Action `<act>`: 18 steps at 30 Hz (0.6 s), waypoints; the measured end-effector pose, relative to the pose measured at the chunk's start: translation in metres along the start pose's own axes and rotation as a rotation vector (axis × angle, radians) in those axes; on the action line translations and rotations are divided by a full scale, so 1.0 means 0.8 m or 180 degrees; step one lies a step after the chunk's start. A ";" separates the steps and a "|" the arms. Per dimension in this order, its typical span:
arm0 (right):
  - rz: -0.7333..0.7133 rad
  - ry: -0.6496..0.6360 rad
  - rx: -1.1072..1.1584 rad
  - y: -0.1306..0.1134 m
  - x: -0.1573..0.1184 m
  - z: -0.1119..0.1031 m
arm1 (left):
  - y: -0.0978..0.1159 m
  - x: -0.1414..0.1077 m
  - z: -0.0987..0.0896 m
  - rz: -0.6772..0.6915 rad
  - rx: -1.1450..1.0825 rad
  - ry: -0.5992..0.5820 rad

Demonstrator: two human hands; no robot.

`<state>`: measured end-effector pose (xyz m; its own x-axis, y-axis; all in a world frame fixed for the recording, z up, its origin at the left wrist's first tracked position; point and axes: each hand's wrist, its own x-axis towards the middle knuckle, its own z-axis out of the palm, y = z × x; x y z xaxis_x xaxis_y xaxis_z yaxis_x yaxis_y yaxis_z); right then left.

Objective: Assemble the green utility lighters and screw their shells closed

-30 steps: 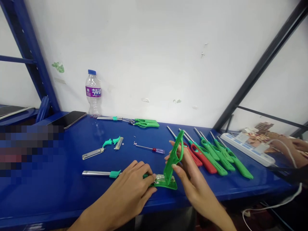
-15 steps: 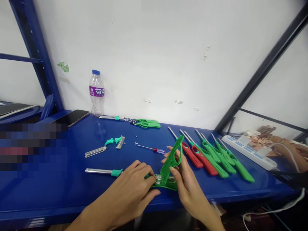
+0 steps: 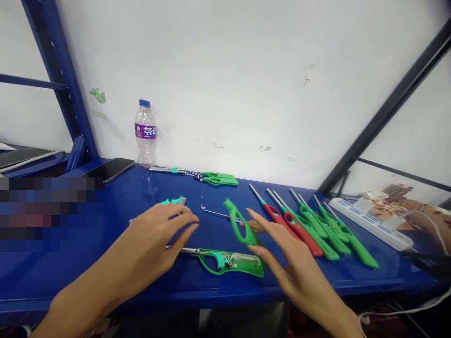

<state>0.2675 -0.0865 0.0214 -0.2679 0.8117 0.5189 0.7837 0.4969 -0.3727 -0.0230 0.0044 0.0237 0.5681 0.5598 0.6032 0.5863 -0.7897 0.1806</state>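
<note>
An opened utility lighter lies on the blue table in front of me. Its lower green handle half (image 3: 253, 270) shows a clear fuel tank (image 3: 246, 258), a teal trigger (image 3: 219, 258) and thin wires. A metal tube (image 3: 190, 250) runs left from it, passing behind my left hand (image 3: 151, 239). That hand hovers over the tube with thumb and index finger apart; its other fingers are partly hidden. Between the thumb and fingers of my right hand (image 3: 278, 249) is the loose green handle cover (image 3: 241, 227), tilted above the table. A screwdriver (image 3: 216, 214) lies behind it, its handle partly covered.
Several green and red lighters (image 3: 310, 234) lie at the right, beside a white power strip (image 3: 369, 225). Green handle parts (image 3: 220, 179) and metal tubes (image 3: 165, 170) lie along the wall. A plastic bottle (image 3: 145, 141) and a phone (image 3: 118, 169) stand and lie at back left.
My left hand has moved left off the handle, uncovering the trigger and wires. My right hand has lifted the green cover away from the lower half and turned it.
</note>
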 end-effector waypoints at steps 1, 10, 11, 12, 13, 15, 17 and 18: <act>-0.0059 -0.0032 -0.0179 -0.001 -0.002 -0.003 | -0.004 0.000 -0.004 -0.0006 0.0023 0.0054; -0.0206 -0.0463 -0.0293 0.005 0.000 0.040 | 0.004 0.000 0.008 -0.0151 -0.0437 -0.0829; -0.0123 -0.0441 -0.0164 0.004 0.002 0.041 | 0.006 -0.001 0.009 -0.0160 -0.0464 -0.0885; -0.0019 -0.0437 -0.0033 0.002 0.003 0.041 | 0.007 -0.002 0.009 -0.0166 -0.0486 -0.0912; 0.0098 -0.0452 0.0079 -0.001 0.003 0.039 | 0.007 -0.002 0.009 -0.0171 -0.0497 -0.0928; 0.0302 -0.0508 0.0194 -0.007 0.001 0.033 | 0.006 -0.003 0.009 -0.0156 -0.0493 -0.0940; 0.0365 -0.0597 0.0229 -0.011 -0.002 0.028 | 0.004 -0.003 0.008 -0.0114 -0.0454 -0.0959; 0.0356 -0.0637 0.0231 -0.012 -0.003 0.026 | 0.004 -0.003 0.008 -0.0094 -0.0433 -0.0970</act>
<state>0.2487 -0.0870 0.0077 -0.2930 0.9040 0.3112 0.7744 0.4153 -0.4774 -0.0192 0.0022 0.0180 0.7106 0.6160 0.3399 0.5343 -0.7868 0.3089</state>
